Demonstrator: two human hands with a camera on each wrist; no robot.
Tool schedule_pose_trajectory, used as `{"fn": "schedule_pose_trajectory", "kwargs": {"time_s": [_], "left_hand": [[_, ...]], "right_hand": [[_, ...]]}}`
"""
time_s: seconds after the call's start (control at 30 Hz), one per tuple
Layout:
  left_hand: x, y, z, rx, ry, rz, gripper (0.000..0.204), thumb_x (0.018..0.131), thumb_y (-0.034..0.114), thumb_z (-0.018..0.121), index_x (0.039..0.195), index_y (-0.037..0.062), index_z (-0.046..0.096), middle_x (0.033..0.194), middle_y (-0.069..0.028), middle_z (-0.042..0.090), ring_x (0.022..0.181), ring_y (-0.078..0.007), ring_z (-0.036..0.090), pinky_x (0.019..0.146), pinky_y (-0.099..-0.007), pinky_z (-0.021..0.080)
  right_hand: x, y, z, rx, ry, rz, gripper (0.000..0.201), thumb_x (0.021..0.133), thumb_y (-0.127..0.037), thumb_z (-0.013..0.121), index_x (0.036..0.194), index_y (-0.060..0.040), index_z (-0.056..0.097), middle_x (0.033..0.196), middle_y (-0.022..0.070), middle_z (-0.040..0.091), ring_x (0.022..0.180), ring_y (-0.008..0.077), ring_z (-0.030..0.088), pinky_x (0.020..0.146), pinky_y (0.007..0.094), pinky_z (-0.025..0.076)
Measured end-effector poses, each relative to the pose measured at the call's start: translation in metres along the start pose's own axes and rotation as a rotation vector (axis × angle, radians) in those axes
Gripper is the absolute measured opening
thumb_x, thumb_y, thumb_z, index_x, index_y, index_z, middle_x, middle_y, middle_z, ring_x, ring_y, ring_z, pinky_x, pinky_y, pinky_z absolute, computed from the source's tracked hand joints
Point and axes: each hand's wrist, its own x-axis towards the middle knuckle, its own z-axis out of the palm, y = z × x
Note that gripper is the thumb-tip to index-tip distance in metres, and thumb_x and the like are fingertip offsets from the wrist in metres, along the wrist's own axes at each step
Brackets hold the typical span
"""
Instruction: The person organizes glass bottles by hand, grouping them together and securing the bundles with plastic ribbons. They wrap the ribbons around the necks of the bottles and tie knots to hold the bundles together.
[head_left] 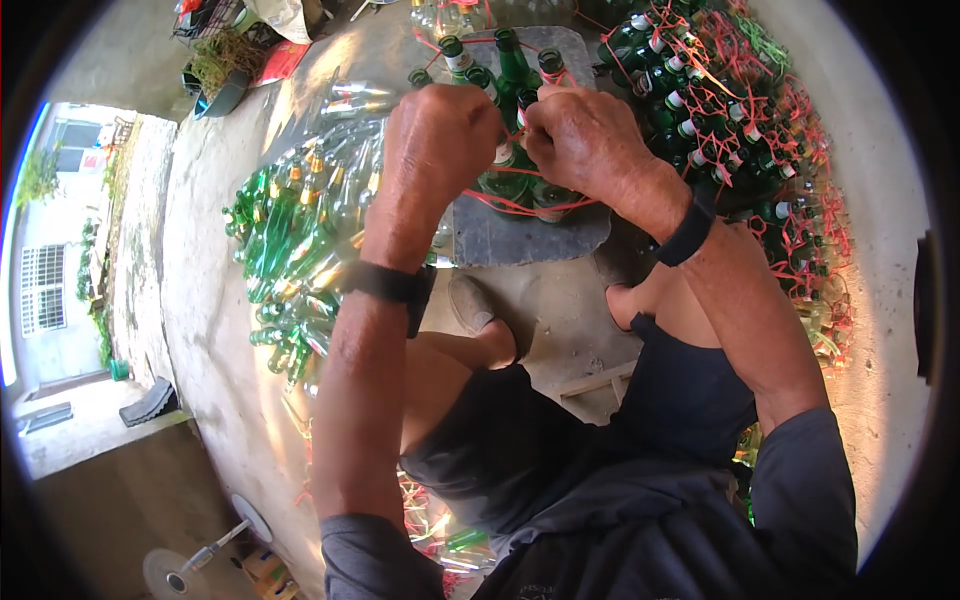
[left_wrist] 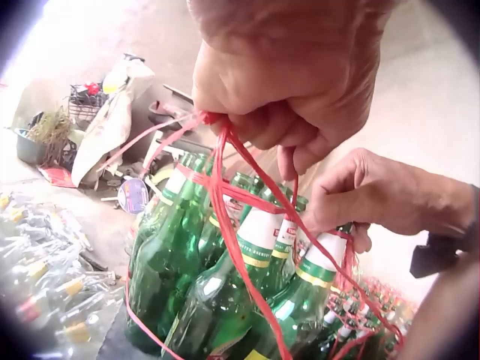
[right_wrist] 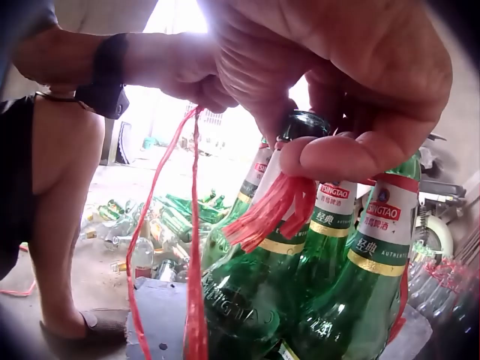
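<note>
Green glass beer bottles (left_wrist: 169, 262) stand upright in a tight bundle, with red plastic twine (left_wrist: 219, 187) running around their necks and lower down. My left hand (head_left: 440, 135) is raised above the near left of the bundle. Its curled fingers grip the twine, and strands stretch down from it past the bottles. Beside the bottle necks, my right hand (head_left: 595, 135) pinches a frayed tail of red twine (right_wrist: 281, 214) between thumb and fingers. White and green labels (right_wrist: 382, 217) show on the bottle shoulders. The bundle rests on a grey slab (head_left: 530, 240).
Loose green and clear bottles (head_left: 300, 240) lie heaped on the floor to the left. More bottles tied with red twine (head_left: 690, 110) stand on the right. A plant pot (head_left: 220, 95) sits at the far left, and my shoe (head_left: 470, 303) is near the slab.
</note>
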Motion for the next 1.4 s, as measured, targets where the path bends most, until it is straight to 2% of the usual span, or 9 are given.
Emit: {"fn": "schedule_pose_trajectory", "kwargs": {"time_s": [0.57, 0.8, 0.97, 1.03, 1.1, 1.13, 1.23, 1.27, 1.4], "left_hand": [[0.03, -0.033, 0.003, 0.303, -0.251, -0.084, 0.019, 0.078, 0.02, 0.068, 0.086, 0.0076, 0.08, 0.083, -0.0243, 0.072, 0.083, -0.0459, 0.071, 0.079, -0.052, 0.059], [0.011, -0.026, 0.007, 0.331, -0.173, -0.194, 0.019, 0.081, 0.02, 0.068, 0.087, 0.0072, 0.081, 0.085, -0.0251, 0.073, 0.084, -0.0469, 0.071, 0.081, -0.0525, 0.059], [-0.003, -0.027, 0.009, 0.094, -0.105, -0.318, 0.02, 0.083, 0.015, 0.066, 0.087, -0.0005, 0.077, 0.078, -0.0298, 0.066, 0.072, -0.0449, 0.071, 0.07, -0.0481, 0.057], [-0.011, -0.021, 0.008, 0.025, -0.069, -0.306, 0.02, 0.084, 0.015, 0.066, 0.086, -0.0035, 0.075, 0.073, -0.0307, 0.063, 0.064, -0.0429, 0.068, 0.064, -0.0462, 0.054], [-0.018, -0.02, 0.011, -0.038, -0.004, -0.364, 0.022, 0.085, 0.016, 0.068, 0.086, -0.005, 0.074, 0.07, -0.0293, 0.062, 0.059, -0.0346, 0.067, 0.062, -0.0435, 0.053], [-0.022, -0.019, 0.011, -0.054, 0.0, -0.404, 0.026, 0.087, 0.018, 0.069, 0.087, -0.0073, 0.074, 0.064, -0.0239, 0.063, 0.057, -0.0212, 0.063, 0.061, -0.0401, 0.052], [-0.035, -0.018, 0.023, -0.273, 0.179, -0.428, 0.029, 0.088, 0.02, 0.069, 0.087, -0.0086, 0.074, 0.062, -0.0166, 0.065, 0.059, -0.0133, 0.059, 0.06, -0.0384, 0.051], [-0.039, -0.019, 0.026, -0.262, 0.197, -0.392, 0.028, 0.09, 0.018, 0.07, 0.091, -0.0093, 0.075, 0.061, -0.0084, 0.065, 0.058, -0.0103, 0.056, 0.054, -0.0355, 0.047], [-0.049, -0.006, 0.025, -0.419, 0.204, -0.496, 0.024, 0.092, 0.014, 0.07, 0.096, -0.0087, 0.075, 0.06, -0.0052, 0.062, 0.057, -0.008, 0.054, 0.05, -0.0319, 0.042]], "right_hand": [[-0.002, -0.001, -0.001, 0.077, 0.034, -0.015, 0.017, 0.082, -0.021, 0.073, 0.081, -0.005, 0.075, 0.088, 0.0163, 0.074, 0.084, 0.0417, 0.075, 0.074, 0.0515, 0.06], [-0.005, -0.002, -0.002, 0.085, 0.029, -0.026, 0.023, 0.083, -0.027, 0.075, 0.08, -0.0039, 0.075, 0.088, 0.0158, 0.073, 0.085, 0.0407, 0.074, 0.073, 0.051, 0.06], [-0.007, -0.001, -0.004, 0.07, 0.037, -0.068, 0.023, 0.083, -0.027, 0.075, 0.081, -0.0036, 0.075, 0.086, 0.0143, 0.072, 0.083, 0.0393, 0.074, 0.073, 0.0502, 0.06], [-0.007, 0.001, -0.001, 0.071, 0.038, -0.079, 0.021, 0.084, -0.025, 0.073, 0.081, -0.0038, 0.074, 0.086, 0.0137, 0.071, 0.082, 0.0387, 0.073, 0.074, 0.05, 0.06], [-0.007, 0.003, 0.0, 0.073, 0.054, -0.11, 0.018, 0.084, -0.021, 0.069, 0.08, -0.0044, 0.074, 0.089, 0.0131, 0.072, 0.085, 0.0378, 0.073, 0.073, 0.0504, 0.06], [-0.007, 0.003, -0.001, 0.073, 0.055, -0.113, 0.018, 0.084, -0.021, 0.069, 0.08, -0.0044, 0.074, 0.089, 0.0131, 0.072, 0.085, 0.0378, 0.073, 0.073, 0.0504, 0.06], [-0.007, 0.002, -0.002, 0.093, 0.033, -0.079, 0.016, 0.084, -0.019, 0.066, 0.08, -0.0056, 0.073, 0.09, 0.0127, 0.072, 0.086, 0.0377, 0.073, 0.073, 0.0514, 0.059], [-0.007, 0.003, -0.002, 0.105, 0.026, -0.068, 0.016, 0.084, -0.019, 0.066, 0.08, -0.006, 0.073, 0.089, 0.0128, 0.072, 0.085, 0.0382, 0.073, 0.073, 0.0519, 0.059], [-0.006, 0.004, -0.003, 0.131, 0.025, -0.077, 0.015, 0.085, -0.02, 0.067, 0.08, -0.0071, 0.072, 0.087, 0.0132, 0.071, 0.085, 0.039, 0.072, 0.073, 0.0531, 0.058]]}}
